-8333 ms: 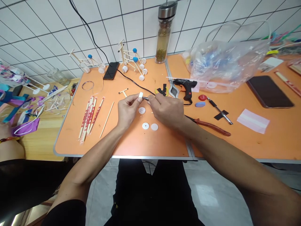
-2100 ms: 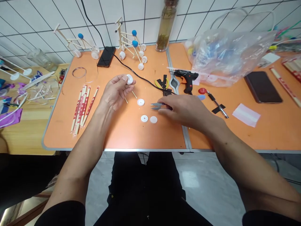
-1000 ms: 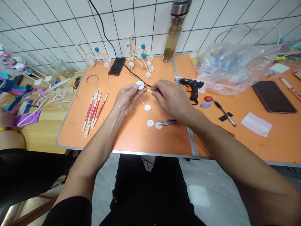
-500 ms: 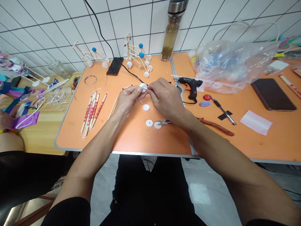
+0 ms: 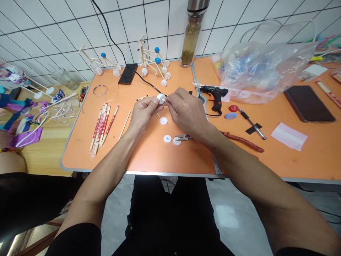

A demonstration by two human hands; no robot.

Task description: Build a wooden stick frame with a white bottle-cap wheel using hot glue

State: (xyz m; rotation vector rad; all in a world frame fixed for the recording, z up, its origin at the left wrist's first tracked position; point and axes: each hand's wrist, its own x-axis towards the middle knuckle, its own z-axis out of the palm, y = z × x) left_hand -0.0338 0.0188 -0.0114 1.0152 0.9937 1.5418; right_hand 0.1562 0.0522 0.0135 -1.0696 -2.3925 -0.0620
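Observation:
Between thumb and fingers, my left hand (image 5: 144,113) pinches a small white plastic wheel (image 5: 161,98). My right hand (image 5: 183,108) is closed on a short thin stick (image 5: 163,100), its pale tip at the wheel's face; most of it is hidden by the fingers. On the table below lie a white wheel with a ring pattern (image 5: 163,121), a second such wheel (image 5: 167,138) and a plain white disc (image 5: 177,141). The jaws of red-handled pliers (image 5: 242,141) rest over that disc, with my right forearm crossing above their middle.
Wrapped chopsticks (image 5: 100,126) and a bare stick (image 5: 124,124) lie left. Stick models with blue balls (image 5: 157,60), a phone (image 5: 128,74) and a tea bottle (image 5: 189,42) stand behind. A glue gun (image 5: 216,95), plastic bag (image 5: 263,71) and pen (image 5: 252,123) are right. Another person's arm (image 5: 10,161) is far left.
The view has shifted slightly. Both hands keep the wheel and the stick together in nearly the same pose.

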